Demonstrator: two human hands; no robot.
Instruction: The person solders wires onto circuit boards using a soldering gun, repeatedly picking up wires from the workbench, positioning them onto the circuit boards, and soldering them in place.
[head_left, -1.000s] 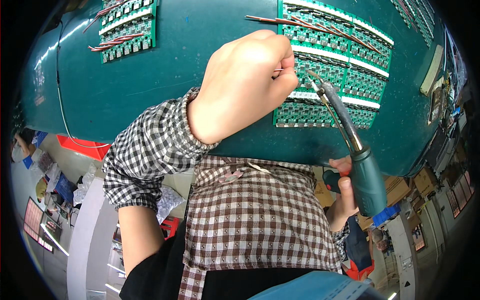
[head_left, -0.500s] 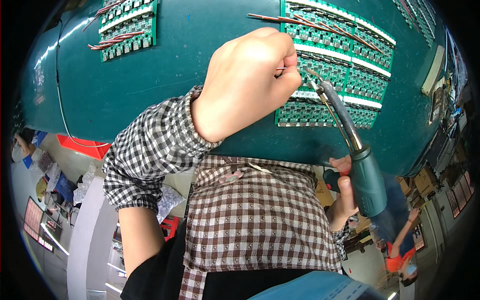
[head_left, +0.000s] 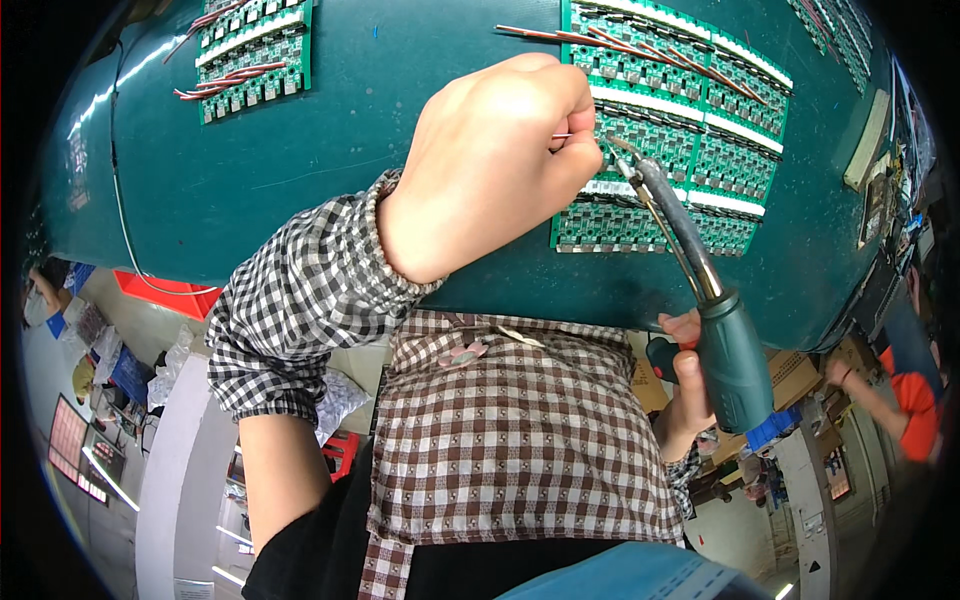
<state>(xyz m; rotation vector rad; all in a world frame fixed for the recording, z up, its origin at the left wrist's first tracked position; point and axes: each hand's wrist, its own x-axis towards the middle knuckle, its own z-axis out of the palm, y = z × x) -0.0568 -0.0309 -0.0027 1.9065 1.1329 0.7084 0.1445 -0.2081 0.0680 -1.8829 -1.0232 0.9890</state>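
My left hand (head_left: 500, 165) is closed in a pinch over the left side of a green circuit board panel (head_left: 740, 155). Between its thumb and forefinger a bit of thin wire (head_left: 562, 136) shows; the wire's far end is hidden. My right hand (head_left: 688, 390) grips the green handle of a soldering gun (head_left: 735, 360). The gun's tip meets the board close to my left fingertips, with a thin metal feed tube running beside its dark barrel. Several red, black and white wires (head_left: 650, 52) lie across the panel's upper rows.
Another circuit board panel (head_left: 255, 60) with wires on it lies at the far left of the green table (head_left: 360, 120). At the far right are more boards (head_left: 835, 40) and a pale bar (head_left: 866, 140). A cable (head_left: 118, 190) hangs along the left. Someone in orange (head_left: 915, 410) is at the right.
Both hands stay nearly in place. The soldering gun has shifted very slightly left, its tip nearer my left fingertips. The person in orange has moved up and to the right.
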